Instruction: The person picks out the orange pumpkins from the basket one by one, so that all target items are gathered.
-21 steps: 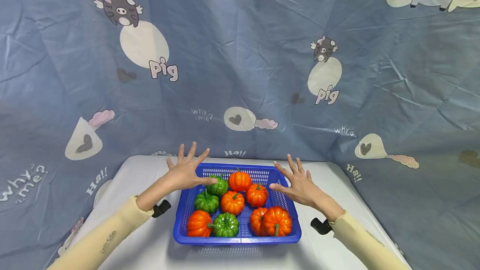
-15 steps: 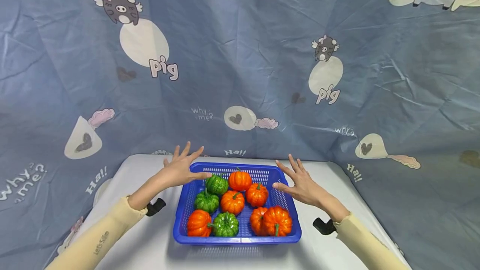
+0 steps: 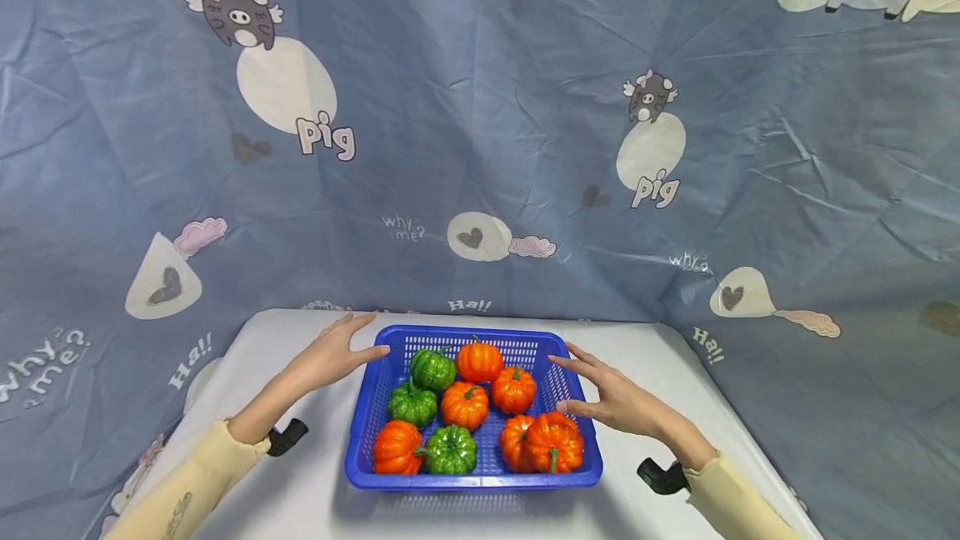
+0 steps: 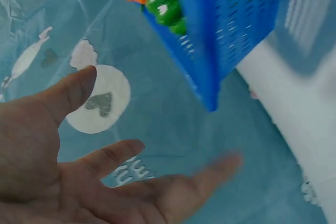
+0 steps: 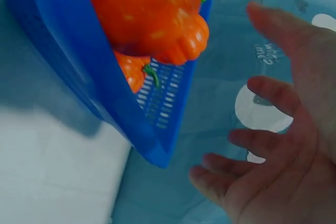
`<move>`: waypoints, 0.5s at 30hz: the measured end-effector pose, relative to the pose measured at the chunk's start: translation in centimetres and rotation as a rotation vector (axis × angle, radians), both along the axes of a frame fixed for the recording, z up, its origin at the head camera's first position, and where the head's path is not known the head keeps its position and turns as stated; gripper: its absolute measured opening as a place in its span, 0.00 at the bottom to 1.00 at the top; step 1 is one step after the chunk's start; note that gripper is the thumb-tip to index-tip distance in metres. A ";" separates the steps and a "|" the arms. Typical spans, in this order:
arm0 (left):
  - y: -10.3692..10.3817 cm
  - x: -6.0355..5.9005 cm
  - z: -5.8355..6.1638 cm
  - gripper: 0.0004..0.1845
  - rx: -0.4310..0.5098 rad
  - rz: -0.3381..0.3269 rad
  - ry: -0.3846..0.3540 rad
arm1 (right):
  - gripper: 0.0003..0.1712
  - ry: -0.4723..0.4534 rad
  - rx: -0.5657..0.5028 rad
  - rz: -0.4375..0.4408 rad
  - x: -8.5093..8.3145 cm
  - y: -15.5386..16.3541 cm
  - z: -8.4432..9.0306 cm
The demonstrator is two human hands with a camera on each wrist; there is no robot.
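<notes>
A blue plastic basket (image 3: pixel 472 482) stands in the middle of the head view with several small pumpkins inside. Some are orange, such as the orange pumpkin (image 3: pixel 465 405) at the centre; others are green, such as the green pumpkin (image 3: pixel 452 449) near the front. My left hand (image 3: pixel 330 354) hovers at the basket's back left corner, fingers extended and thumb apart, holding nothing. Over the right rim, my right hand (image 3: pixel 615 397) has its fingers spread loosely, also with nothing in it. Both wrist views show a gap between the palm and the basket wall.
The basket rests on a white table (image 3: pixel 300 473). Behind and beside the table hangs a blue cloth (image 3: pixel 465 148) printed with pigs and lettering. Black wrist cameras (image 3: pixel 287 437) sit below both wrists.
My left hand has moved left and away from above the green pumpkins, its fingers closer together. The right hand has shifted slightly right and down. The basket and pumpkins stay put.
</notes>
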State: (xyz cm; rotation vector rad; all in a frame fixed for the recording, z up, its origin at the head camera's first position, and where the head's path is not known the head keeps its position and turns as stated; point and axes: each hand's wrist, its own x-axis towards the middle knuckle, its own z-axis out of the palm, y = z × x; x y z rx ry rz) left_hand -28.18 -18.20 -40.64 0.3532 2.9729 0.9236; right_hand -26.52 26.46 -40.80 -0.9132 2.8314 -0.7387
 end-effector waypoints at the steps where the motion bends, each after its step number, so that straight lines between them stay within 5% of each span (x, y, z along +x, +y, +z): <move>1: -0.1 0.0 -0.4 0.44 0.010 0.001 -0.001 | 0.37 -0.005 -0.006 0.019 0.2 0.1 -0.2; 9: -0.7 0.2 -2.8 0.37 0.098 0.038 -0.098 | 0.27 -0.041 -0.055 0.098 1.4 0.4 -1.4; 15: -0.7 0.6 -5.0 0.35 0.303 0.090 -0.226 | 0.27 -0.133 -0.124 0.138 2.1 0.8 -2.4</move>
